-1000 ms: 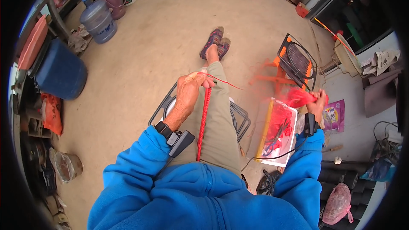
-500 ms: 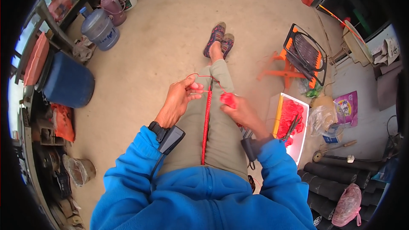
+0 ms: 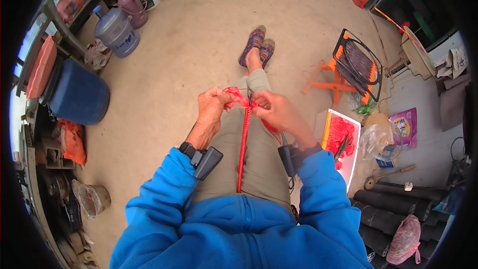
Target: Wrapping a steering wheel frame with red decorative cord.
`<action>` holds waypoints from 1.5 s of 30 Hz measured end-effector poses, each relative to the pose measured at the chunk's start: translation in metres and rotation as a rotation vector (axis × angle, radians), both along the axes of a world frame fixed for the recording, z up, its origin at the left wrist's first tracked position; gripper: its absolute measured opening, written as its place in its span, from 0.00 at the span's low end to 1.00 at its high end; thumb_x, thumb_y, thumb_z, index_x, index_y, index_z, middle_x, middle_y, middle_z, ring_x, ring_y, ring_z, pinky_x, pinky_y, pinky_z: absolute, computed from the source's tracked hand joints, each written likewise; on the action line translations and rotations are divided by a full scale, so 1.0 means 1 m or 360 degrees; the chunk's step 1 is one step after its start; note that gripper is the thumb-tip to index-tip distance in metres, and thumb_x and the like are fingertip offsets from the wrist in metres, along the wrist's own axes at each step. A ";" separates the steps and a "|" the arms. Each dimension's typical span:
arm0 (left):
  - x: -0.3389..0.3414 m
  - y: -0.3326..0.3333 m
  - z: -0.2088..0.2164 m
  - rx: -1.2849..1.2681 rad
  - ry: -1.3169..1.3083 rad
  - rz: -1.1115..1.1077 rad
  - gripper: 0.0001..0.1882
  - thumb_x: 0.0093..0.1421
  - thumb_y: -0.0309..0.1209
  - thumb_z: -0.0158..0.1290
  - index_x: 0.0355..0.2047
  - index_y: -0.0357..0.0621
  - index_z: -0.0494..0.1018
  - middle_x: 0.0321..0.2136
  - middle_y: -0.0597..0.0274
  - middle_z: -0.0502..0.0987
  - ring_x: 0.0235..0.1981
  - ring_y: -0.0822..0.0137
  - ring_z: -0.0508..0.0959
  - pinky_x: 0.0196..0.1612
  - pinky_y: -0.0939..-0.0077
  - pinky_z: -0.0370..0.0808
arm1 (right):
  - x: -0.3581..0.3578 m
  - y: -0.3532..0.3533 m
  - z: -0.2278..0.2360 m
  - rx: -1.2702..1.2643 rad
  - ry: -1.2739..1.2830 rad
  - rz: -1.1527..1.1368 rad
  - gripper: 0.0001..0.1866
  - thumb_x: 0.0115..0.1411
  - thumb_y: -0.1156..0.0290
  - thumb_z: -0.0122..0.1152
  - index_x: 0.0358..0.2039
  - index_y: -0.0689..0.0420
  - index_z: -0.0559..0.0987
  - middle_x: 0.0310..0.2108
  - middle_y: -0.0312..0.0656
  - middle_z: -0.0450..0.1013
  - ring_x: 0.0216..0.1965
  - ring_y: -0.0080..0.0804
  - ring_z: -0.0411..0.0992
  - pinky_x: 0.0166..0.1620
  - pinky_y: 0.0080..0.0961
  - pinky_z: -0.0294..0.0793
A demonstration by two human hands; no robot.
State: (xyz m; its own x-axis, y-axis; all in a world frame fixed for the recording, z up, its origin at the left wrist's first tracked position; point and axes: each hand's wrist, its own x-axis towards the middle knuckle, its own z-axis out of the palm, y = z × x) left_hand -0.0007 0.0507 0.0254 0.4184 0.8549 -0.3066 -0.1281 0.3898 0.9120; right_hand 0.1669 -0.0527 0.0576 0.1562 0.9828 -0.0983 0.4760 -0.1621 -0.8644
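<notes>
A long red braided strip (image 3: 243, 149) runs up the middle of my lap, between my thighs, to a dark slim tip (image 3: 250, 98) at its far end. My left hand (image 3: 211, 108) pinches a loose bunch of red cord (image 3: 236, 97) just left of that end. On the other side my right hand (image 3: 277, 110) is closed, its fingertips on red cord close against the tip. More red strands hang under the right hand. Thin loops of cord arch above the tip between both hands. Exactly how the strands cross there is too small to tell.
To my right stands a white box (image 3: 352, 167) with red cord and dark scissors (image 3: 342, 147). Beyond it is an orange and black folding chair (image 3: 356, 62). A blue barrel (image 3: 79, 92) and a water jug (image 3: 117, 32) stand left. Black rolls (image 3: 383, 221) lie lower right.
My right hand has moved left and up to the strip's far end, close to my left hand. The red bunch that was at my right hand now shows at my left fingers.
</notes>
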 end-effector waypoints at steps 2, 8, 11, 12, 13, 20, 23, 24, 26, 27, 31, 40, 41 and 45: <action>-0.002 0.002 0.003 0.0024 -0.0066 0.0077 0.06 0.50 0.17 0.52 0.20 0.37 0.68 0.21 0.57 0.75 0.18 0.70 0.72 0.21 0.78 0.69 | 0.004 0.001 -0.002 0.0230 0.0185 -0.0143 0.15 0.54 0.70 0.61 0.41 0.62 0.75 0.38 0.46 0.74 0.37 0.37 0.73 0.44 0.30 0.72; 0.000 -0.007 0.030 0.0266 -0.0184 0.0009 0.07 0.50 0.19 0.56 0.19 0.40 0.70 0.19 0.62 0.74 0.19 0.75 0.70 0.22 0.79 0.66 | -0.018 0.020 -0.009 0.0635 -0.0436 0.0063 0.17 0.53 0.65 0.61 0.43 0.58 0.77 0.40 0.44 0.72 0.44 0.40 0.69 0.45 0.34 0.68; -0.003 -0.004 0.030 0.0256 -0.0459 -0.0035 0.06 0.54 0.23 0.57 0.22 0.41 0.71 0.21 0.63 0.75 0.23 0.76 0.71 0.28 0.79 0.68 | -0.028 0.019 0.008 0.0467 -0.0019 -0.0071 0.17 0.57 0.62 0.59 0.44 0.57 0.77 0.40 0.42 0.73 0.43 0.35 0.69 0.45 0.31 0.67; -0.002 -0.003 0.032 0.0256 -0.0472 -0.0037 0.06 0.54 0.23 0.57 0.22 0.41 0.71 0.21 0.63 0.75 0.23 0.76 0.71 0.28 0.79 0.68 | -0.028 0.013 0.017 0.0356 0.0330 -0.0311 0.17 0.58 0.60 0.57 0.44 0.57 0.77 0.39 0.41 0.74 0.41 0.32 0.70 0.45 0.30 0.67; -0.005 -0.002 0.035 0.0185 -0.0467 -0.0021 0.06 0.56 0.26 0.56 0.23 0.41 0.71 0.25 0.62 0.76 0.28 0.74 0.72 0.32 0.78 0.69 | -0.016 0.011 0.013 0.0496 0.0322 -0.0386 0.17 0.59 0.60 0.56 0.43 0.58 0.77 0.39 0.41 0.74 0.39 0.30 0.70 0.46 0.29 0.68; -0.008 -0.015 0.019 -0.0065 -0.0234 -0.0128 0.16 0.65 0.42 0.48 0.30 0.42 0.72 0.34 0.60 0.76 0.34 0.72 0.73 0.36 0.75 0.71 | 0.090 -0.089 0.050 0.1134 0.2372 -0.0529 0.11 0.61 0.63 0.54 0.24 0.50 0.66 0.16 0.28 0.55 0.17 0.19 0.56 0.27 0.19 0.64; -0.010 -0.023 0.007 -0.0154 -0.0307 -0.0231 0.19 0.66 0.45 0.44 0.32 0.40 0.71 0.33 0.57 0.76 0.33 0.69 0.75 0.37 0.73 0.73 | 0.128 -0.175 0.022 0.0894 0.1567 -0.1143 0.11 0.59 0.65 0.57 0.24 0.50 0.66 0.12 0.26 0.51 0.12 0.18 0.51 0.18 0.18 0.53; -0.010 -0.026 0.002 -0.0166 -0.0315 -0.0224 0.19 0.66 0.45 0.44 0.32 0.40 0.71 0.33 0.57 0.76 0.33 0.69 0.75 0.37 0.73 0.73 | 0.131 -0.200 0.006 0.0711 0.1165 -0.1500 0.10 0.59 0.66 0.58 0.24 0.50 0.67 0.12 0.26 0.52 0.12 0.17 0.52 0.17 0.19 0.55; -0.010 -0.031 -0.005 -0.0374 -0.0385 -0.0359 0.19 0.67 0.45 0.43 0.33 0.38 0.70 0.33 0.54 0.76 0.32 0.65 0.76 0.38 0.71 0.74 | 0.135 -0.242 -0.023 0.0128 0.0217 -0.1774 0.07 0.57 0.67 0.60 0.28 0.54 0.73 0.14 0.28 0.61 0.14 0.17 0.59 0.20 0.18 0.59; -0.005 -0.034 -0.004 -0.0380 -0.0400 -0.0375 0.19 0.67 0.45 0.43 0.33 0.38 0.70 0.33 0.54 0.76 0.32 0.65 0.76 0.38 0.71 0.74 | 0.140 -0.269 -0.047 0.0201 -0.0012 -0.1692 0.07 0.56 0.67 0.61 0.31 0.57 0.77 0.19 0.31 0.69 0.19 0.19 0.66 0.24 0.19 0.64; -0.001 -0.044 -0.006 -0.0564 -0.0771 -0.0560 0.16 0.67 0.38 0.42 0.40 0.35 0.69 0.33 0.53 0.75 0.33 0.61 0.77 0.38 0.69 0.75 | 0.128 -0.283 -0.086 -0.0291 -0.0660 -0.1260 0.14 0.49 0.70 0.64 0.33 0.66 0.77 0.25 0.48 0.76 0.27 0.36 0.73 0.34 0.29 0.71; 0.004 -0.052 -0.017 -0.0614 -0.0718 -0.0483 0.14 0.64 0.30 0.47 0.47 0.36 0.69 0.33 0.60 0.75 0.32 0.68 0.74 0.33 0.71 0.73 | 0.009 -0.080 -0.011 0.0184 0.0830 -0.0704 0.13 0.57 0.62 0.62 0.35 0.58 0.76 0.17 0.28 0.63 0.16 0.14 0.59 0.16 0.16 0.58; 0.006 -0.052 -0.015 -0.0593 -0.0617 -0.0457 0.14 0.63 0.30 0.48 0.47 0.37 0.70 0.33 0.62 0.75 0.32 0.70 0.74 0.32 0.71 0.72 | 0.001 -0.064 -0.016 0.0069 0.1057 -0.0629 0.13 0.56 0.63 0.63 0.33 0.58 0.74 0.16 0.28 0.62 0.14 0.15 0.59 0.16 0.16 0.57; 0.008 -0.056 0.001 -0.0623 -0.0430 -0.0300 0.13 0.63 0.30 0.49 0.46 0.39 0.72 0.33 0.65 0.75 0.31 0.71 0.73 0.32 0.72 0.72 | -0.025 -0.044 -0.027 -0.0171 0.1286 -0.0513 0.12 0.56 0.64 0.64 0.28 0.57 0.71 0.15 0.28 0.60 0.12 0.16 0.58 0.15 0.16 0.56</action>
